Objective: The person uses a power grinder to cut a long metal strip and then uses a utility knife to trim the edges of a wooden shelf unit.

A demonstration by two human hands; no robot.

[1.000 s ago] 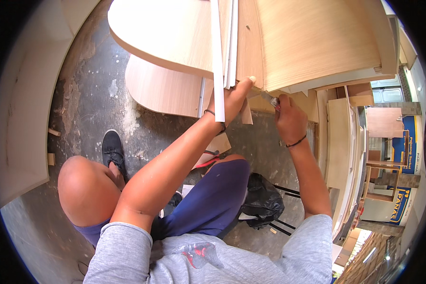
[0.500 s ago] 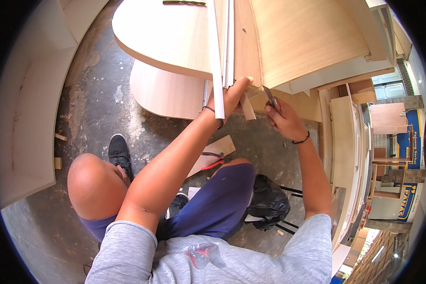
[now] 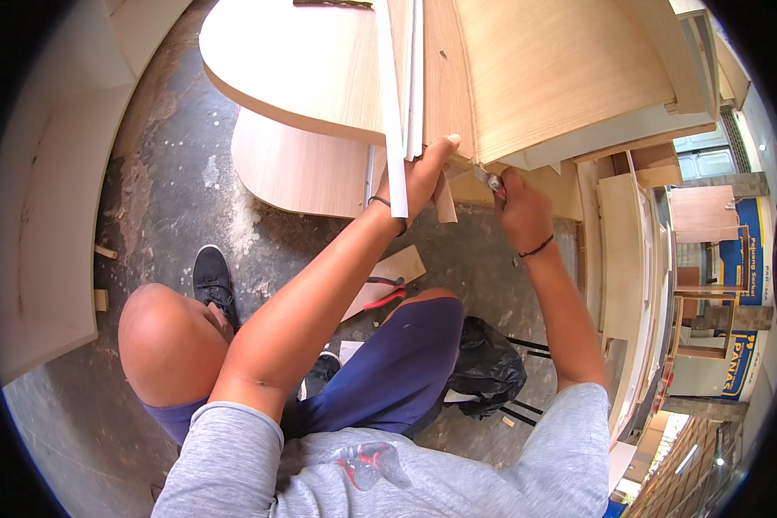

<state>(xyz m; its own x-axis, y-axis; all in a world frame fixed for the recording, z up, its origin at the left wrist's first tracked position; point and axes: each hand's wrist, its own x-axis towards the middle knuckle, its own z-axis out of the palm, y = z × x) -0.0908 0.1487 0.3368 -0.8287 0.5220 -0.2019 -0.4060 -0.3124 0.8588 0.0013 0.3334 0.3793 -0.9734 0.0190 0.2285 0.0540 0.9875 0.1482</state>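
My left hand is closed round the near edge of a wood-grain panel, its thumb on top. Past that hand hangs a narrow wood-grain strip, its upper part hidden. In my right hand is a utility knife, gripped with its blade toward the panel's near corner. Whether the blade touches the wood I cannot tell. Long white strips lie across the panel, one reaching over my left wrist. Right of them rises a wider wooden board.
Red-and-black pliers rest on the floor by a wood offcut. A black plastic bag lies near my knee. A drill bit sits on the panel. Pale cabinets stand at left and right.
My right hand has turned and moved slightly up and right, tilting the knife flatter near the corner. The hanging strip has swung a little left. My left hand keeps its grip.
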